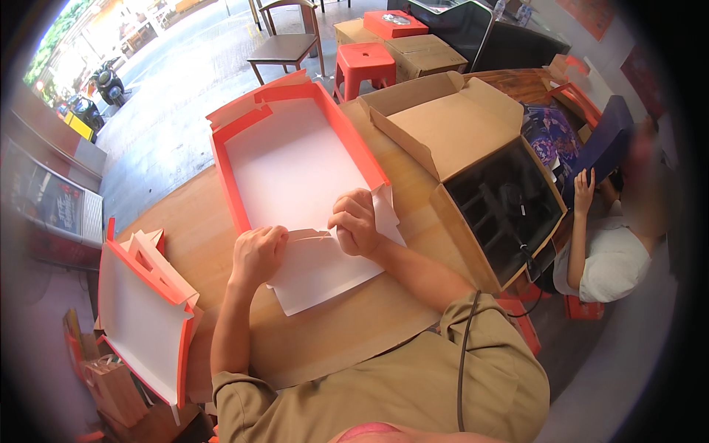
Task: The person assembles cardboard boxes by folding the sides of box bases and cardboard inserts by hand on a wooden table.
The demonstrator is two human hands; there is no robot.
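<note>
In front of me on the wooden table lies a partly folded cardboard box (pixel 295 159), white inside with orange-red walls. Its near side is unfolded, and a white flap (pixel 325 277) spreads toward me. My left hand (pixel 258 255) is closed on the left part of that near edge, fingers curled over the cardboard. Further right, my right hand (pixel 354 224) grips the same edge with bent fingers, beside the box's near right corner. Between the two hands a narrow folded strip of the edge shows. The fingertips are partly hidden behind the cardboard.
An orange-and-white box piece (pixel 144 317) leans at the table's left end. On the right, an open brown carton (pixel 450 125) adjoins a black-lined box (pixel 506 199). Another person (pixel 609 258) holds a dark blue panel (pixel 604 144). A red stool (pixel 365 65) and a chair (pixel 284 46) stand beyond.
</note>
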